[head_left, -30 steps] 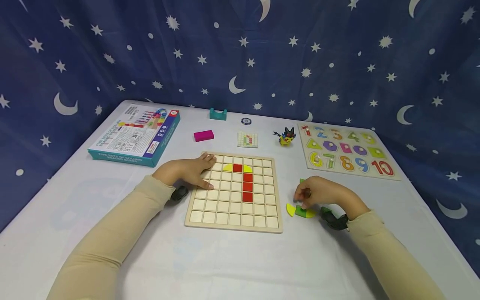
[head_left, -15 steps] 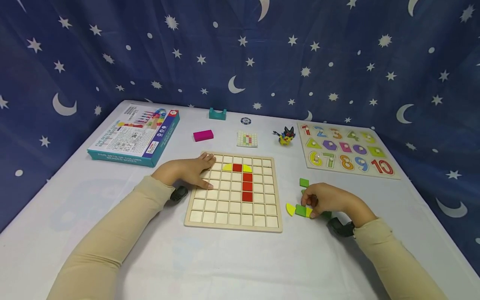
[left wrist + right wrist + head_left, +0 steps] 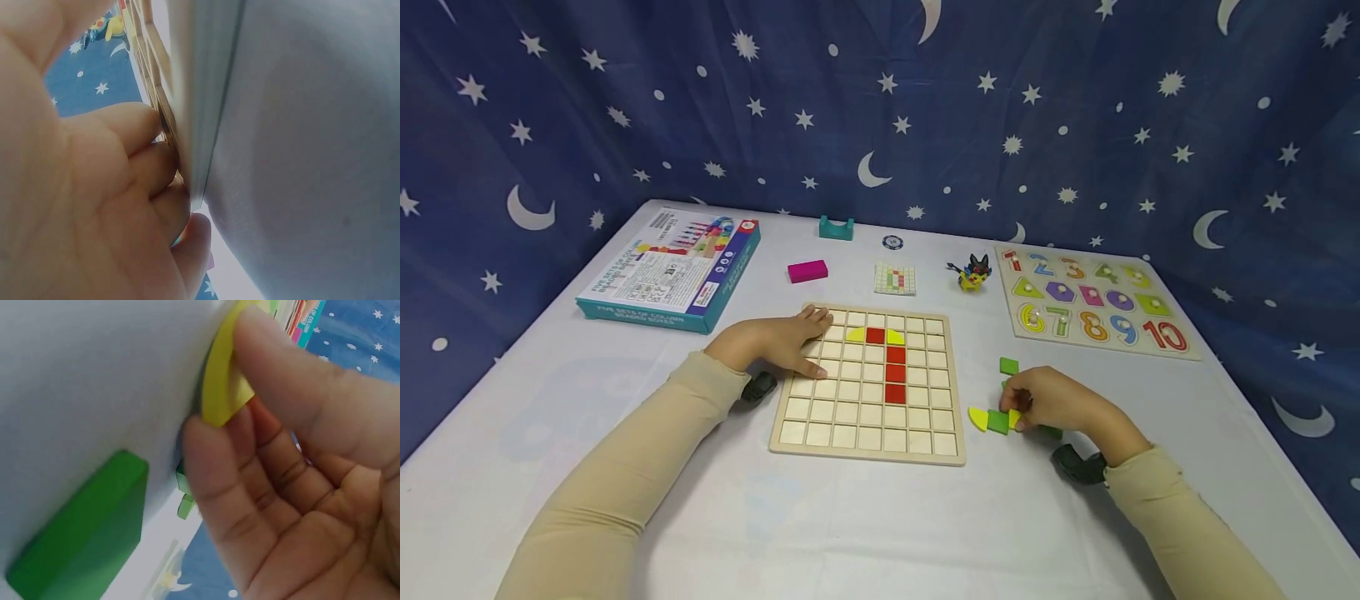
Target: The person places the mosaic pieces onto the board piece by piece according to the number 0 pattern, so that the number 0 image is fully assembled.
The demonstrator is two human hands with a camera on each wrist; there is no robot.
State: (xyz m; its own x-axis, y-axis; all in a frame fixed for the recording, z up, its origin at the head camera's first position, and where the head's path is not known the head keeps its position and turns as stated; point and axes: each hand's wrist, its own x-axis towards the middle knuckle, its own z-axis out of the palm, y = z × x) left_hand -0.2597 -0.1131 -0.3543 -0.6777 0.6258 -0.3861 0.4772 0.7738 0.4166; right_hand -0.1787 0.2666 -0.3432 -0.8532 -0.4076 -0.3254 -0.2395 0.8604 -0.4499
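a right hand (image 3: 1063, 404) pinches a yellow piece (image 3: 222, 387) in its grip beside a green tile (image 3: 997, 422) on the table (image 3: 850, 525); the left hand (image 3: 778, 342), grip loose, rests on the board (image 3: 846, 414).

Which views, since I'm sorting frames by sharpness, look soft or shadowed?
Head view: mostly crisp, soft shadow beside the right sleeve; left wrist view: left hand soft-edged, tablecloth in dim grey shade; right wrist view: right hand and pinched yellow piece slightly blurred, nearest green piece soft.
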